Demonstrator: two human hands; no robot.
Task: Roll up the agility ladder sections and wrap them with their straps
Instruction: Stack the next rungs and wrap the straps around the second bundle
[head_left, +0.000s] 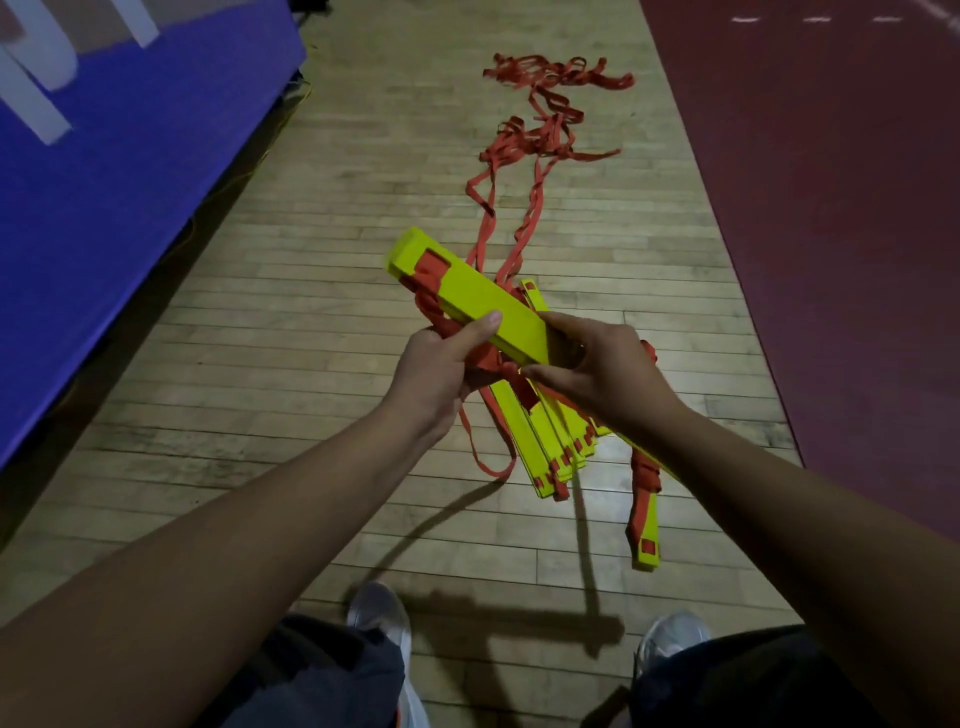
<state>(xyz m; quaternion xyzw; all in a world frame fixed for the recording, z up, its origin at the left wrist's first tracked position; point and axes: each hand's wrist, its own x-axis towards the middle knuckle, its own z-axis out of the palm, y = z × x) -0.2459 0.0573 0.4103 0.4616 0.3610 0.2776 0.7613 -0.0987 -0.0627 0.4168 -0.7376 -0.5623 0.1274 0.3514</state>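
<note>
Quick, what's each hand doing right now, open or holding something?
Left hand: grips the stack of yellow rungs, thumb on top.
Right hand: curled round the same stack's near end.

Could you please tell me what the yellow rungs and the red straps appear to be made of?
The yellow rungs look like rigid matte plastic: flat, straight slats with crisp edges. The red straps are probably woven fabric webbing: thin, limp bands that twist and loop.
</note>
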